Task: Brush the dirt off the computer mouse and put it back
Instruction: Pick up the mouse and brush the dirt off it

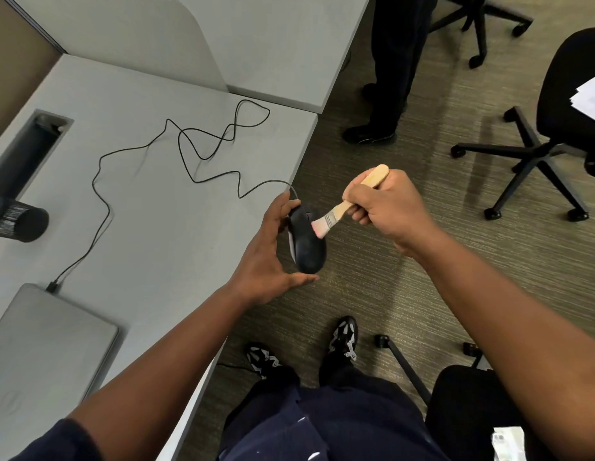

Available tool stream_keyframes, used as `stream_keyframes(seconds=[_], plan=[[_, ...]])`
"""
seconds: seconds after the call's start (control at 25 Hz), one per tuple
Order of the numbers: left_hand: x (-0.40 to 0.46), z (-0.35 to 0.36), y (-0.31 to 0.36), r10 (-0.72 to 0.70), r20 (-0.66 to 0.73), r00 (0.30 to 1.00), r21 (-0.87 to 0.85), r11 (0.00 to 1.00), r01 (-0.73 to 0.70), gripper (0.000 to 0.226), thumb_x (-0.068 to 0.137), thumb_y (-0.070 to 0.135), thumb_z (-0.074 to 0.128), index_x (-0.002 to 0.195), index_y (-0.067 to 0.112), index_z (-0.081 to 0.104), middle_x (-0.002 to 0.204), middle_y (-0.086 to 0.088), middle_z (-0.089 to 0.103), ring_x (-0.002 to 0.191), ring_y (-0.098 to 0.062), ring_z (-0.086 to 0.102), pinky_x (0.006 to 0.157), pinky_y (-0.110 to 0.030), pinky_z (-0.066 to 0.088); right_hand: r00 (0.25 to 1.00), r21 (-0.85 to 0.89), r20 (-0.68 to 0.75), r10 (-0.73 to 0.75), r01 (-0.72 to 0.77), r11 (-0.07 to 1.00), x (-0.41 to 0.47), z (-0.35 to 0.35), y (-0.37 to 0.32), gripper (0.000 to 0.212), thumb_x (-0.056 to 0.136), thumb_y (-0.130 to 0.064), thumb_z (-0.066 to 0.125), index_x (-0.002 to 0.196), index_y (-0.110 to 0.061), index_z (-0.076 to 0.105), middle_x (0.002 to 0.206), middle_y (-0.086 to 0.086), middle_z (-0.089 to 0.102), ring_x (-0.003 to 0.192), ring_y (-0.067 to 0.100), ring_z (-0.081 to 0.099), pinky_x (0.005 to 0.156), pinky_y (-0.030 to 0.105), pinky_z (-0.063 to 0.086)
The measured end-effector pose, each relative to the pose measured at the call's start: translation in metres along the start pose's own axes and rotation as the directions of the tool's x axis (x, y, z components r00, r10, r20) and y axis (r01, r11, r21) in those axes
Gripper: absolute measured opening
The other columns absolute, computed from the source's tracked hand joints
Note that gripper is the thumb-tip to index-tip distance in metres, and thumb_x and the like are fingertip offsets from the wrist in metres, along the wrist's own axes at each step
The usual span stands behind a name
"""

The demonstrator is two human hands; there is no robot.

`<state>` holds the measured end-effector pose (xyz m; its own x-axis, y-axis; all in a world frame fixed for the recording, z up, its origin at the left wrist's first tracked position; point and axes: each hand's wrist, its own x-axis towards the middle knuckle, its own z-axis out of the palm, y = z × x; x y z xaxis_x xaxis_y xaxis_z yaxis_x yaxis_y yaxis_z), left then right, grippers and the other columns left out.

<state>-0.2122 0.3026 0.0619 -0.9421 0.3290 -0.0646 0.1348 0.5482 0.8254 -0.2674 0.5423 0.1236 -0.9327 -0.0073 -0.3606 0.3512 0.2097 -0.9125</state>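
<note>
Just off the table's near edge, over the carpet, we find the computer mouse (306,242) held in the air, tipped on its side so its dark back faces toward three o'clock. Its long axis runs from about eleven o'clock, where the cable leaves it, to about five o'clock at its rounded tail. Our left hand (268,257) cradles it from the nine o'clock side, fingers curled over the cable end and thumb reaching under the tail, so the hand is closed loosely around the body. The brush (351,202) comes in from two o'clock, its pale bristles touching the upper half of the mouse's back. Our right hand (386,211) is wrapped firmly round the wooden handle, wrist cocked, forearm coming up from five o'clock. We judge the brushing is under way, with strokes best drawn along the long axis toward the tail. The left hand is the nearer one to the table (163,227), which lies at nine o'clock, so it should do the putting back. The cable (206,154) trails in loose loops across the table toward a laptop (46,341) at seven o'clock, slack enough not to tug
</note>
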Motion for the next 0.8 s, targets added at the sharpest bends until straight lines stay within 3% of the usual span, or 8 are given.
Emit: stream_keyframes(seconds=[0.12,0.2,0.32,0.44,0.52,0.6,0.68,0.8], plan=[[0.0,0.001,0.001,-0.007,0.014,1.0,-0.014,1.0,0.007,0.147,0.061,0.026,0.107,0.152,0.074,0.002,0.167,0.032,0.025,0.148,0.009,0.038,0.113,-0.007,0.035,0.997,0.047,-0.053,-0.064,0.067,0.997,0.001,0.001,-0.003,0.011,0.093,-0.018,0.069,0.085,-0.021,0.075,0.073,0.001,0.077,0.064,0.007,0.07,0.06,0.022,0.056],[-0.001,0.001,0.001,-0.013,0.037,0.999,-0.02,1.0,0.014,0.149,0.061,0.025,0.106,0.153,0.073,-0.001,0.162,0.04,0.026,0.147,0.012,0.037,0.111,-0.005,0.035,0.992,0.006,-0.051,-0.114,0.115,0.993,0.0,0.002,-0.002,0.01,0.097,-0.021,0.07,0.089,-0.025,0.075,0.08,0.004,0.079,0.072,0.014,0.073,0.067,0.03,0.061],[-0.002,0.0,0.0,-0.011,0.05,0.999,-0.019,1.0,0.012,0.149,0.062,0.024,0.106,0.155,0.072,-0.001,0.168,0.029,0.028,0.146,0.008,0.041,0.109,-0.005,0.037,0.976,-0.082,-0.086,-0.201,0.194,0.978,-0.001,0.0,0.002,0.009,0.1,-0.026,0.07,0.093,-0.031,0.073,0.085,0.006,0.078,0.082,0.026,0.076,0.071,0.041,0.062],[-0.002,0.0,0.0,-0.012,0.044,0.999,-0.033,0.999,0.013,0.146,0.062,0.024,0.106,0.152,0.075,0.003,0.173,0.016,0.025,0.144,0.004,0.046,0.105,-0.004,0.039,0.986,0.04,-0.046,-0.161,0.163,0.986,-0.001,0.0,0.003,0.01,0.099,-0.023,0.07,0.092,-0.027,0.075,0.083,0.003,0.079,0.077,0.015,0.076,0.068,0.029,0.059],[-0.001,0.001,0.0,-0.011,0.048,0.999,-0.035,0.999,0.012,0.145,0.062,0.025,0.106,0.152,0.076,0.004,0.174,0.019,0.022,0.142,0.008,0.046,0.104,-0.002,0.039,0.99,-0.012,-0.03,-0.134,0.134,0.991,0.001,0.001,0.004,0.01,0.097,-0.022,0.068,0.09,-0.023,0.075,0.08,0.003,0.079,0.073,0.013,0.075,0.067,0.032,0.059],[-0.003,0.002,-0.001,-0.019,0.059,0.998,-0.034,0.999,0.021,0.147,0.062,0.026,0.106,0.155,0.071,0.002,0.168,0.032,0.024,0.14,0.014,0.044,0.105,-0.002,0.038,0.98,-0.151,-0.047,-0.194,0.185,0.971,0.003,0.003,0.007,0.009,0.099,-0.026,0.068,0.092,-0.024,0.074,0.08,0.005,0.078,0.075,0.021,0.076,0.067,0.045,0.063],[-0.003,0.004,-0.001,-0.017,0.07,0.997,-0.03,0.999,0.019,0.148,0.062,0.026,0.106,0.157,0.069,0.001,0.164,0.038,0.025,0.14,0.016,0.043,0.105,-0.001,0.037,0.967,-0.175,-0.091,-0.239,0.221,0.959,0.001,0.005,0.008,0.008,0.101,-0.028,0.068,0.094,-0.028,0.073,0.081,0.006,0.077,0.078,0.029,0.076,0.072,0.056,0.062],[-0.001,0.003,0.002,-0.02,0.047,0.999,-0.028,0.999,0.022,0.146,0.062,0.025,0.106,0.153,0.074,0.002,0.172,0.022,0.024,0.139,0.019,0.041,0.103,0.002,0.035,0.956,-0.05,-0.188,-0.226,0.22,0.974,-0.002,0.004,0.004,0.012,0.095,-0.028,0.067,0.086,-0.032,0.072,0.077,0.004,0.078,0.074,0.027,0.076,0.067,0.054,0.064]])
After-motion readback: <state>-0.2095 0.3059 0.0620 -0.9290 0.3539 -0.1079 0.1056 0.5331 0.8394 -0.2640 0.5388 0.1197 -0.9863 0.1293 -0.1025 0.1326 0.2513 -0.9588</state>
